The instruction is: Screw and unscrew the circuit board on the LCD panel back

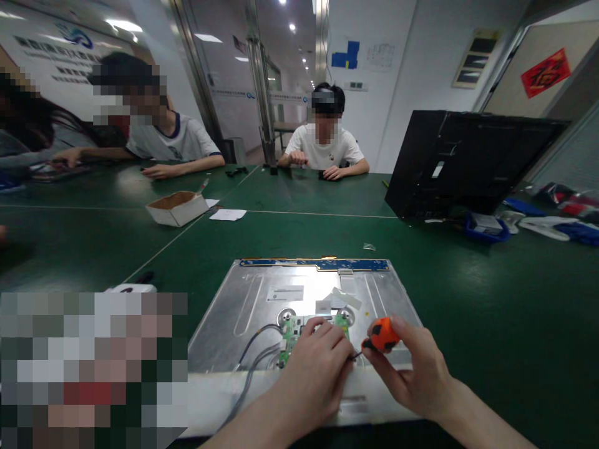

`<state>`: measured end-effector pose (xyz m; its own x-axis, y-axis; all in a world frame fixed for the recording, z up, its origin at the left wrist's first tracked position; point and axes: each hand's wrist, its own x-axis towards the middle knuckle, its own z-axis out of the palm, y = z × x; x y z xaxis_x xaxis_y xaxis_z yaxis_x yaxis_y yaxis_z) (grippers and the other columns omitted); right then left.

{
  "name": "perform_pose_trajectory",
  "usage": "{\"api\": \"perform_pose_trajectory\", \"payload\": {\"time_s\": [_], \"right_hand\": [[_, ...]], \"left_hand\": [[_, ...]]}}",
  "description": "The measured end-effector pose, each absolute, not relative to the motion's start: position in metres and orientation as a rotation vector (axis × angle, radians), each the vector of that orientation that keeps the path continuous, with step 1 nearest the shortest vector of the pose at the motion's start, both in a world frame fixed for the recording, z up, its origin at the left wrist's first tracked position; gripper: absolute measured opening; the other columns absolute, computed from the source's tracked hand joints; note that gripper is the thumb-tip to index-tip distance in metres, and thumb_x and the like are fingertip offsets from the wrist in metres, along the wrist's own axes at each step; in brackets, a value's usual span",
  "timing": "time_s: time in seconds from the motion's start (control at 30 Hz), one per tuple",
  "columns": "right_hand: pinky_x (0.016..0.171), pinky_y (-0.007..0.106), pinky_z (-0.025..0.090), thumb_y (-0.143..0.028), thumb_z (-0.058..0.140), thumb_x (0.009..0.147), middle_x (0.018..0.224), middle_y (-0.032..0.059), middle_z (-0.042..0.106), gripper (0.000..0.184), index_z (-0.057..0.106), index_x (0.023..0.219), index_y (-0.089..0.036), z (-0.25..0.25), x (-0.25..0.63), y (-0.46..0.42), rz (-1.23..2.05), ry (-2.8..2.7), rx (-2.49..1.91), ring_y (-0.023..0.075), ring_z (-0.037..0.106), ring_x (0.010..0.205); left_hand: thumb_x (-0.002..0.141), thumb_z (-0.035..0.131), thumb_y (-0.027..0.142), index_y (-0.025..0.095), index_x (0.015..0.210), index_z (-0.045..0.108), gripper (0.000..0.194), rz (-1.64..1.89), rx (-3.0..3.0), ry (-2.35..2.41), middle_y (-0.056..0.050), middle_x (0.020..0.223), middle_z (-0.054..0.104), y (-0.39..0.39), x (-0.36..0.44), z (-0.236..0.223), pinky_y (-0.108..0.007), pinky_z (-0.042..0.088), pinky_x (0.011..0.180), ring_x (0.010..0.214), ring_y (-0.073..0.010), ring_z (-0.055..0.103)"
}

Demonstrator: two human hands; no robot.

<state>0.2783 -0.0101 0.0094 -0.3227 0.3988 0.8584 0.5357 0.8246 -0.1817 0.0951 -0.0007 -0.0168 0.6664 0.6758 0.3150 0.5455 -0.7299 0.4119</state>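
A silver metal panel [262,299], the back of a flat screen, lies on the green table [491,312] right in front of me. A small green circuit board [292,333] with grey cables [255,355] sits on its near part. My left hand [313,374] rests on that board, fingers curled and pressed down on it. My right hand [412,371] is closed round a screwdriver with an orange and black handle [382,335]; its dark shaft points left toward my left hand's fingers.
A black monitor shell [468,162] stands at the right, with a blue tray [486,227] and bags beside it. A cardboard box [176,207] and white paper [228,214] lie farther back. Three other people sit at the table's far side and left.
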Motion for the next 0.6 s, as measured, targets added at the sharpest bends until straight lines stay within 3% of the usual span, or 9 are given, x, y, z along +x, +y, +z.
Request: {"api": "perform_pose_trajectory", "payload": {"time_s": [0.13,0.37,0.6], "right_hand": [[0.047,0.024,0.052,-0.008,0.054,0.088,0.076,0.0011,0.065,0.067,0.024,0.147,-0.017,0.0082,0.2781,-0.0095,-0.166,-1.945,-0.668,0.0160,0.061,0.062],[0.065,0.027,0.057,-0.007,0.053,0.086,0.100,0.0094,0.064,0.060,0.035,0.142,-0.020,0.0099,0.2822,-0.0136,-0.098,-2.016,-0.705,0.0188,0.065,0.087],[0.069,0.029,0.057,-0.001,0.047,0.084,0.098,0.0109,0.068,0.065,0.027,0.145,-0.011,0.0115,0.2825,-0.0171,-0.032,-2.040,-0.617,0.0193,0.067,0.090]], "left_hand": [[0.088,0.047,0.013,0.019,0.086,0.055,0.010,0.627,2.614,0.985,-0.006,0.090,0.061,-0.0002,0.0952,-0.0174,-0.043,0.036,0.091,0.087,-0.0231,0.055],[0.089,0.047,0.015,0.019,0.094,0.056,0.011,0.602,2.623,0.977,-0.006,0.094,0.060,-0.0003,0.0945,-0.0189,-0.044,0.035,0.093,0.091,-0.0240,0.055],[0.089,0.046,0.015,0.019,0.097,0.056,0.013,0.597,2.614,0.979,-0.006,0.093,0.060,-0.0015,0.0944,-0.0155,-0.044,0.035,0.093,0.091,-0.0238,0.054]]}}
